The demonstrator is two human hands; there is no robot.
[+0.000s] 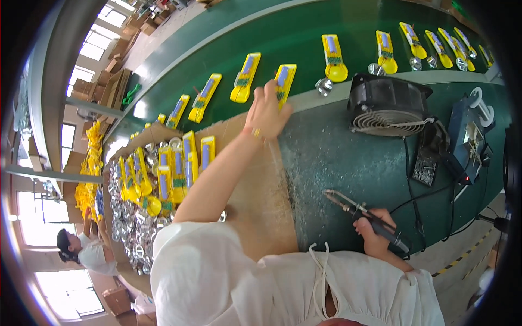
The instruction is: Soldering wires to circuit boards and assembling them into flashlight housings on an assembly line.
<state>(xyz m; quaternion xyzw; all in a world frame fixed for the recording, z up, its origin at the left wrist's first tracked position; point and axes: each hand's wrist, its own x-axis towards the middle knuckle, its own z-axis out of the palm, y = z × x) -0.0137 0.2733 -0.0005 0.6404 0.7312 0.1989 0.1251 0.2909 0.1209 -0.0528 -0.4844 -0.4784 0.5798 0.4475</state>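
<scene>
My left hand [266, 111] reaches far forward to the edge of the green conveyor belt [304, 32]. Its fingers close on the near end of a yellow torch half [285, 76] with a blue cell inside, which lies on the belt. More such yellow halves [246, 77] lie in a row along the belt. My right hand [372, 231] rests low on the green work surface [337, 157] and grips the dark handle of a soldering iron [353, 209], whose metal tip points left.
A black fan [387, 103] and a blue soldering station [467, 136] with cables stand at the right. A cardboard sheet [255, 212] covers the bench; on its left lies a heap of yellow halves and silver reflectors [144, 190]. Another person [81, 250] works at lower left.
</scene>
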